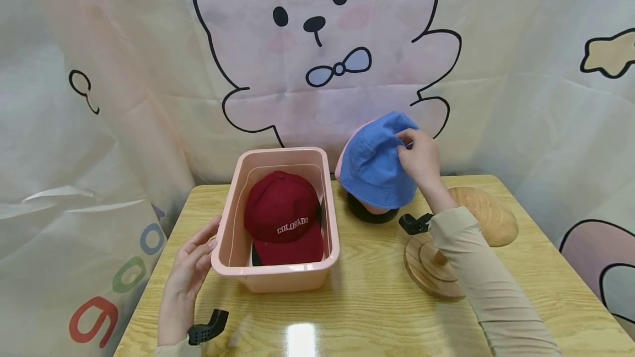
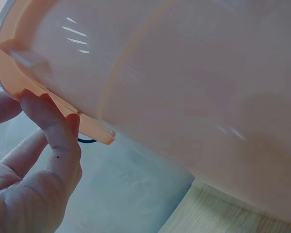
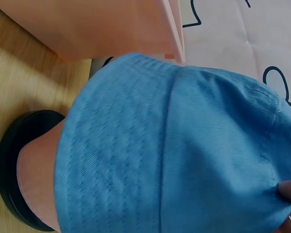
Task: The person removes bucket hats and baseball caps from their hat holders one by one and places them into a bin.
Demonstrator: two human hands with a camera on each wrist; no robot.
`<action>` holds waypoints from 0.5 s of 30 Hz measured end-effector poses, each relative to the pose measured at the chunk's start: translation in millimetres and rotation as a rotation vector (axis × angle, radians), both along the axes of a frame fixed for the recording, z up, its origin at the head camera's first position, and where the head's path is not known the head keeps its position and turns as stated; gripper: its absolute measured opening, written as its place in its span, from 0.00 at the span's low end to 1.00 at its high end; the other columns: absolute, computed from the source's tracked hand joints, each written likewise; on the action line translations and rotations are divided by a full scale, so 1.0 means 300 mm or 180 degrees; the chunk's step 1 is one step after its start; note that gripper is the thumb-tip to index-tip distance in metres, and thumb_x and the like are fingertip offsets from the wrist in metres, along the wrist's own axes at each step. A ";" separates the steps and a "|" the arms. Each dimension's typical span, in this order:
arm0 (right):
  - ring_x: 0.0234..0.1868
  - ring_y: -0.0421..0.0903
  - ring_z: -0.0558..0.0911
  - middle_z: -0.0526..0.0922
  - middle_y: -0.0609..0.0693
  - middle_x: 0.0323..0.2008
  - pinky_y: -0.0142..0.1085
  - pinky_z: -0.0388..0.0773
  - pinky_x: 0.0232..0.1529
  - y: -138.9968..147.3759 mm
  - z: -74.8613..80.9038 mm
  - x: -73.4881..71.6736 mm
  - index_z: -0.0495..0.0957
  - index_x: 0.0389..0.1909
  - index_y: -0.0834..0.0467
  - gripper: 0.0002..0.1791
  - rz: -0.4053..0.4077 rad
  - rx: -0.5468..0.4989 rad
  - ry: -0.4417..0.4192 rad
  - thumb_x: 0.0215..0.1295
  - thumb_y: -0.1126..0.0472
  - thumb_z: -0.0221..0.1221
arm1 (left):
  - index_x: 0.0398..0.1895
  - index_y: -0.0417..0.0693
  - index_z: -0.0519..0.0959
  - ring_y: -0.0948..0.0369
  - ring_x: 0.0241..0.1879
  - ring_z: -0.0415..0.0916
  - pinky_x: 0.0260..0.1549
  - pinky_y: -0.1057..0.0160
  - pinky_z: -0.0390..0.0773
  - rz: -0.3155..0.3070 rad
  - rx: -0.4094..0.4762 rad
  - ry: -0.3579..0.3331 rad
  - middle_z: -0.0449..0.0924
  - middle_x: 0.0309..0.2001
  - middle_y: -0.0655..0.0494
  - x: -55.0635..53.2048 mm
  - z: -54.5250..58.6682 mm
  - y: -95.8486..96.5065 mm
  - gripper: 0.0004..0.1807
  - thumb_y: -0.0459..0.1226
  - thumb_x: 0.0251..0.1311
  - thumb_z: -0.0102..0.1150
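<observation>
A pink plastic bin [image 1: 278,282] stands on the table, and a dark red baseball cap [image 1: 280,208] marked COLORADO lies in it. My left hand [image 1: 187,274] holds the bin's left rim; the left wrist view shows its bent fingers [image 2: 58,141] against that rim. Over at the right, my right hand [image 1: 419,161] pinches the crown of a blue bucket hat [image 1: 374,164]. The blue hat covers most of a pink hat [image 3: 39,170], whose edge shows below and behind it. Beneath both is a round black base [image 1: 364,211].
To the right, a wooden stand with a round stepped base [image 1: 431,274] and a rounded wooden top [image 1: 488,216] is partly hidden by my right forearm. A printed cloth backdrop [image 1: 322,114] hangs right behind the wooden table [image 1: 367,313].
</observation>
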State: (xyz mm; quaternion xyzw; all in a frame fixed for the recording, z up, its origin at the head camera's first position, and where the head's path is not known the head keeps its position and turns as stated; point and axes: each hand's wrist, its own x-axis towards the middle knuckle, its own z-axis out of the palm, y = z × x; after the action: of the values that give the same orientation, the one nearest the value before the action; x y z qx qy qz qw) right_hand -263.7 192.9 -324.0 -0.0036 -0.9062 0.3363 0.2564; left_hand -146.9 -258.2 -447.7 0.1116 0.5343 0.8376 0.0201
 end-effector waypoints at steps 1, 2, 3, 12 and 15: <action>0.38 0.58 0.80 0.82 0.63 0.40 0.48 0.74 0.39 0.000 0.000 0.000 0.81 0.46 0.64 0.14 -0.0026 -0.0027 0.0035 0.61 0.69 0.53 | 0.60 0.51 0.77 0.67 0.52 0.80 0.48 0.70 0.80 -0.0007 0.0009 0.0004 0.80 0.55 0.63 -0.001 0.000 0.000 0.25 0.23 0.67 0.39; 0.39 0.59 0.80 0.82 0.63 0.40 0.49 0.75 0.40 -0.001 0.000 0.000 0.82 0.46 0.64 0.14 -0.0052 -0.0065 0.0076 0.62 0.69 0.54 | 0.60 0.51 0.77 0.67 0.52 0.80 0.48 0.70 0.80 -0.0011 0.0012 0.0003 0.80 0.55 0.63 -0.001 0.000 0.000 0.25 0.23 0.67 0.39; 0.39 0.59 0.80 0.82 0.63 0.41 0.49 0.75 0.40 -0.001 0.000 0.000 0.82 0.46 0.64 0.13 -0.0078 -0.0099 0.0116 0.62 0.68 0.54 | 0.59 0.51 0.77 0.67 0.52 0.80 0.48 0.70 0.80 -0.0007 0.0011 -0.0003 0.80 0.55 0.63 -0.001 0.001 0.000 0.25 0.23 0.67 0.39; 0.38 0.61 0.80 0.83 0.65 0.39 0.50 0.72 0.43 -0.006 0.004 0.002 0.83 0.41 0.66 0.11 -0.0291 -0.0430 0.0597 0.60 0.70 0.55 | 0.59 0.52 0.78 0.66 0.50 0.80 0.48 0.69 0.80 0.0002 0.0002 -0.0062 0.80 0.54 0.63 -0.001 0.004 -0.002 0.25 0.24 0.67 0.39; 0.37 0.60 0.80 0.83 0.65 0.38 0.46 0.71 0.41 -0.005 0.005 0.003 0.83 0.40 0.67 0.10 -0.0323 -0.0553 0.0727 0.60 0.71 0.57 | 0.60 0.52 0.77 0.66 0.49 0.80 0.47 0.69 0.80 -0.0011 0.0011 -0.0054 0.80 0.54 0.62 0.000 0.002 -0.003 0.25 0.24 0.68 0.39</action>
State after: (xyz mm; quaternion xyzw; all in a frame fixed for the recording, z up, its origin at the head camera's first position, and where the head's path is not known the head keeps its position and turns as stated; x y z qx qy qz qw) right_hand -262.7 191.4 -322.6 -0.0332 -0.8373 0.3983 0.3732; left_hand -146.9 -259.0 -447.0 0.1054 0.5325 0.8395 0.0259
